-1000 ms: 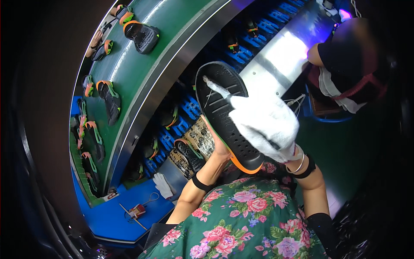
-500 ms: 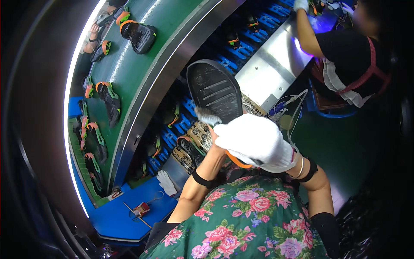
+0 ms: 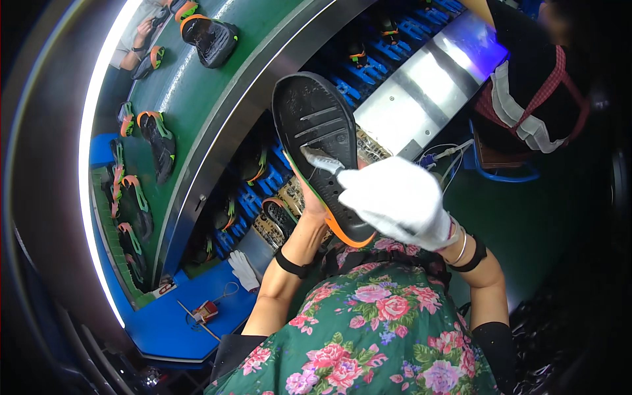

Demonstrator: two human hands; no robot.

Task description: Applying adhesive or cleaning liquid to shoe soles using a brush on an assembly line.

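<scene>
A black shoe sole (image 3: 316,99) with an orange and green rim is held up before me, its inner face toward me and its toe end pointing away. My bare left hand (image 3: 311,201) grips it along its left side, the fingers mostly hidden beneath. In a white knit glove, my right hand (image 3: 398,201) is closed around a brush (image 3: 321,160). The brush's bristles touch the sole's inner face near the middle, where the surface looks wet. The gloved hand hovers over the right side of the heel part.
On the left, a green conveyor belt (image 3: 217,99) carries several soles. Blue racks with more soles run below its metal edge. A blue table (image 3: 178,329) bears a white glove (image 3: 244,270) and a small red container (image 3: 205,313). A co-worker (image 3: 533,85) sits at the far right.
The brush has moved from the sole's left edge to its middle. More of the orange heel shows now. The co-worker's gloved hand has gone out of view.
</scene>
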